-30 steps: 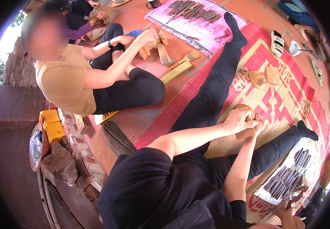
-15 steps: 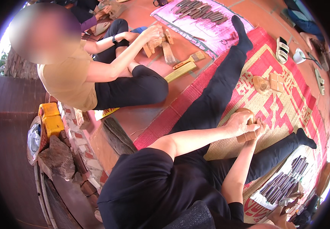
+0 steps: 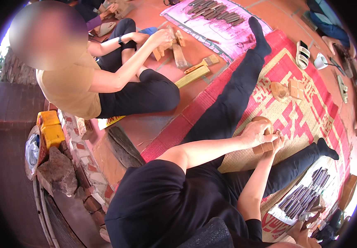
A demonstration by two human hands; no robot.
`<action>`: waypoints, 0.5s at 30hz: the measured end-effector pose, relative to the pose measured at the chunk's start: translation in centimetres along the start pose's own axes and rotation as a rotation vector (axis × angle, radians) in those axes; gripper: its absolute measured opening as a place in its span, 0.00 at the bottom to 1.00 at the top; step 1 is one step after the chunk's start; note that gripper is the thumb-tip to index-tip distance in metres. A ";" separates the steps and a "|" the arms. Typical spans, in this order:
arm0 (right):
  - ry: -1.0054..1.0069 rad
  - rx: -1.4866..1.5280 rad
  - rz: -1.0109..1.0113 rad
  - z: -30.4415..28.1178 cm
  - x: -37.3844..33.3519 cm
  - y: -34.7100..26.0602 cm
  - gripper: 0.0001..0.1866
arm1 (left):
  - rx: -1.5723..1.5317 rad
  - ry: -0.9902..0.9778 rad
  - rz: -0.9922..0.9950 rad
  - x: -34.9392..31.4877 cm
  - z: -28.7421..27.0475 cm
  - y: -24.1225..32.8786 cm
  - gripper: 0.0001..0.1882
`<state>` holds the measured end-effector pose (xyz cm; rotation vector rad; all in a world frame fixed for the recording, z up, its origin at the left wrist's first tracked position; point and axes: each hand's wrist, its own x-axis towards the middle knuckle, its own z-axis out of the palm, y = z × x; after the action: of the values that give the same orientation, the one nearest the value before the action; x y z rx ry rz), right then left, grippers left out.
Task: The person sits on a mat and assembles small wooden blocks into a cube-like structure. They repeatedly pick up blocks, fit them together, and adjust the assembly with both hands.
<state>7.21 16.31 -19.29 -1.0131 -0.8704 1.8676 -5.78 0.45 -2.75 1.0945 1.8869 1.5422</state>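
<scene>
My left hand [image 3: 255,134] is closed over a carved wooden block [image 3: 263,148], held between my spread legs above the mat. A rounded wooden end [image 3: 263,120] shows beyond my left hand; whether it belongs to the same piece is hidden. My right hand [image 3: 279,142] presses close against the block's right side with its fingers curled in. Anything slim between its fingers is too small to tell. Farther out on the mat lie another rounded wooden piece [image 3: 279,90] and a grooved wooden block [image 3: 296,89], touching or nearly so.
A red-and-straw mat [image 3: 228,165] lies under my legs. Chisel-like tools [image 3: 304,196] lie on a white cloth at right; more tools [image 3: 215,11] lie on a pink cloth ahead. At left a person [image 3: 116,78] works wood beside a brush [image 3: 203,64]. Sandals [image 3: 303,55] and a white cup [image 3: 320,62] stand farther right.
The whole view has shifted slightly, so most things sit a little farther left. My hands keep nearly the same grip on the wooden block.
</scene>
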 end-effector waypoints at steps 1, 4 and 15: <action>-0.041 0.014 -0.026 -0.1 -0.2 0.2 0.07 | 0.025 0.016 0.014 -0.1 0.0 -0.2 0.28; -0.211 0.103 -0.054 0.4 -2.7 0.6 0.04 | 0.023 0.015 0.029 0.0 0.1 -0.3 0.24; 0.125 -0.080 0.100 1.0 -0.9 -1.5 0.08 | 0.009 -0.009 0.027 0.3 -0.6 -0.7 0.17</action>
<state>7.11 15.96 -17.35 -1.2295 -0.8394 1.8419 -6.58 0.32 -3.23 1.1330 1.8815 1.5420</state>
